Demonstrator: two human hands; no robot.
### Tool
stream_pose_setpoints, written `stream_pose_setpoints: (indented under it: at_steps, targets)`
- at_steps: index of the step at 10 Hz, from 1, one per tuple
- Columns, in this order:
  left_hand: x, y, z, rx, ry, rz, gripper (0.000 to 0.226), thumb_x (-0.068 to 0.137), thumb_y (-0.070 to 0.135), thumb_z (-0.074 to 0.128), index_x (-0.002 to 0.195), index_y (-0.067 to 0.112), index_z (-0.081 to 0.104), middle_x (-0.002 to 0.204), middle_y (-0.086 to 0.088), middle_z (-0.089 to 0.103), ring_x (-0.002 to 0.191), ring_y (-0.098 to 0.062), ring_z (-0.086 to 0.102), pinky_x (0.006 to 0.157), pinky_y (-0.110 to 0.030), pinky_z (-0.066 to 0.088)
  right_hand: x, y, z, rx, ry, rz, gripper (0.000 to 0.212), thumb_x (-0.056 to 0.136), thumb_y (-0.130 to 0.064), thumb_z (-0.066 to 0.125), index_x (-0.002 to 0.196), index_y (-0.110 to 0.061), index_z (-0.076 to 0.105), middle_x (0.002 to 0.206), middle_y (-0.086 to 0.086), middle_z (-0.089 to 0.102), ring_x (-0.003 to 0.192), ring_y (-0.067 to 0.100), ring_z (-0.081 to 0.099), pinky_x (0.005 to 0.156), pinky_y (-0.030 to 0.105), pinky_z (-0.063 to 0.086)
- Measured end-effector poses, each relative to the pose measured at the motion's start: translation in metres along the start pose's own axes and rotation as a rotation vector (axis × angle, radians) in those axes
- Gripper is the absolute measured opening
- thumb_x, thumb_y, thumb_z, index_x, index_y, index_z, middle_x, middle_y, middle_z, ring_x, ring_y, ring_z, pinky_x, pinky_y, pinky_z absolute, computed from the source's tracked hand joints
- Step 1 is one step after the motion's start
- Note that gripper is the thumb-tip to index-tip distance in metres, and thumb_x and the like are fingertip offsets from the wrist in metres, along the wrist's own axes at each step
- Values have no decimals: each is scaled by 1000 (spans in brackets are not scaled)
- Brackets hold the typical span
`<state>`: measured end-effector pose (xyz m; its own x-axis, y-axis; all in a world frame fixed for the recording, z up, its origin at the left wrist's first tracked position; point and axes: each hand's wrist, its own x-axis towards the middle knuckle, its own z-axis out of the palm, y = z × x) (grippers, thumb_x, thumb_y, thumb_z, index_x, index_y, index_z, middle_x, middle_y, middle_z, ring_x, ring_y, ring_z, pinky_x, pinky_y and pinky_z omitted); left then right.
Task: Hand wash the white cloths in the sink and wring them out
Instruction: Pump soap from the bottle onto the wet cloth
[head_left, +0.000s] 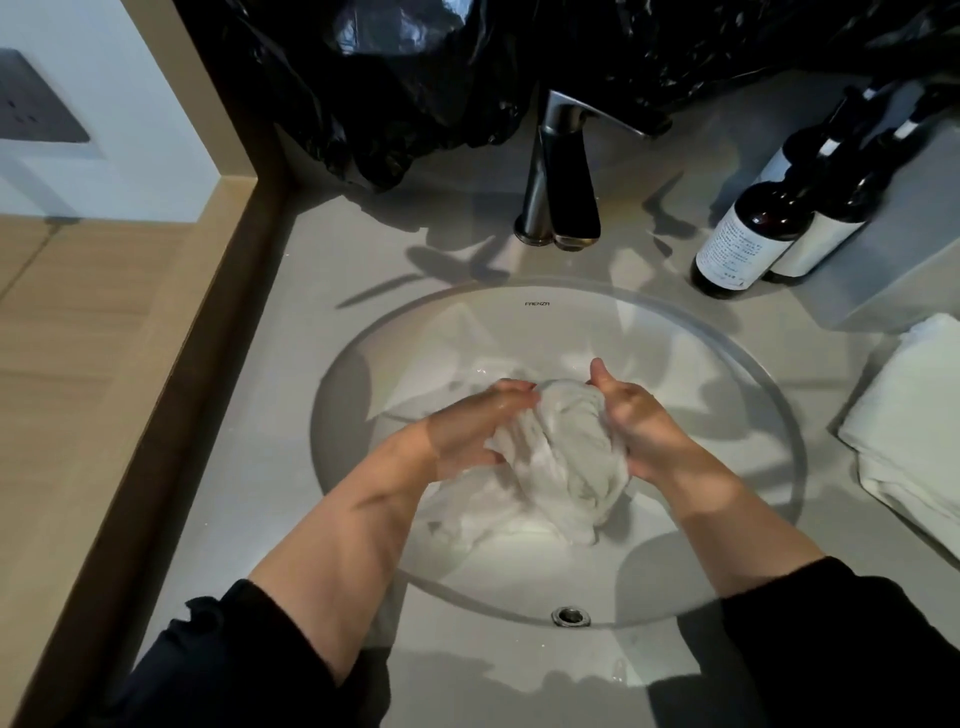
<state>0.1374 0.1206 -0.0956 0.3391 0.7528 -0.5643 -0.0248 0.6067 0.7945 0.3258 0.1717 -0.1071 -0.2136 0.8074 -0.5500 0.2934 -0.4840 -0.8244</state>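
White cloth bunched in my left hand and right hand, both gripping: I'd rub folds together low in sink, then counter-twist.

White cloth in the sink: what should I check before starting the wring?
1. Left hand grips the white cloth: ok.
2. Right hand grips its other side: ok.
3. Cloth is bunched over the sink, so drips should land inside: ok.
4. Faucet shows no stream: ok.
5. Whether the fabric lying lower in the sink is a second cloth: cannot tell.
6. Folded towels sit outside the sink, to the right: ok.
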Motion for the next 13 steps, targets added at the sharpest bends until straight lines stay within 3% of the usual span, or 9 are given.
stream_pose_setpoints:
  at_steps: [2,3,4,5,7,9,10,12,13]
  targets:
    - [2,-1,20,-256,263,258,16,99,17,50,87,9,57,78,-2,63,77,-19,62,62,-23,50,-4,-2,8,288,-100,139,74,96,-62,27,121,-3,63,117,18,68,111,30,63,101,43,45]
    - [-2,3,10,-601,83,335,29,91,18,52,68,8,67,66,-7,68,65,-21,68,60,-25,55,-5,3,9,207,-177,180,82,90,-71,29,130,-5,57,133,26,54,124,41,51,107,51,38]
    - [3,-2,2,-466,312,164,28,82,30,61,94,4,61,84,-13,65,80,-30,63,78,-35,52,-7,-2,15,148,22,158,59,96,-57,40,103,-6,68,101,13,70,95,28,66,91,38,50]
    - [6,-4,8,-53,618,94,27,71,38,57,78,12,56,74,-8,50,72,-22,46,70,-31,38,-10,-6,18,61,476,-80,48,100,-35,47,61,-6,50,59,8,49,58,18,48,61,28,40]
    - [15,-9,41,-233,482,-125,36,94,40,50,68,21,66,72,1,67,74,-22,63,79,-35,50,-50,-5,62,-152,367,-365,52,99,-31,49,52,-15,33,41,-9,31,44,8,30,49,21,28]
    - [7,-3,58,-357,258,-163,29,102,24,41,77,17,54,75,0,57,68,-13,54,65,-20,46,-4,-13,17,-143,756,-260,54,100,-27,48,50,-16,30,51,3,30,53,19,28,58,30,26]
    - [18,-11,32,-549,155,-149,17,90,16,60,76,6,59,60,-7,61,56,-17,60,56,-16,48,-12,-11,13,-88,624,-356,53,101,-28,46,51,-12,35,50,4,34,47,15,30,55,29,28]
    - [15,-6,5,-566,272,-132,60,98,54,33,87,5,65,69,-9,69,60,-17,68,58,-21,54,-39,-9,5,-474,-427,-59,46,71,-52,71,111,-31,66,106,-9,71,101,8,65,95,27,49]
    - [10,-4,5,-526,339,-129,59,84,58,52,97,3,67,94,-15,67,87,-28,65,81,-32,50,-31,-3,-1,-397,-361,-2,39,71,-20,82,108,-18,70,102,1,74,99,19,69,100,37,48]
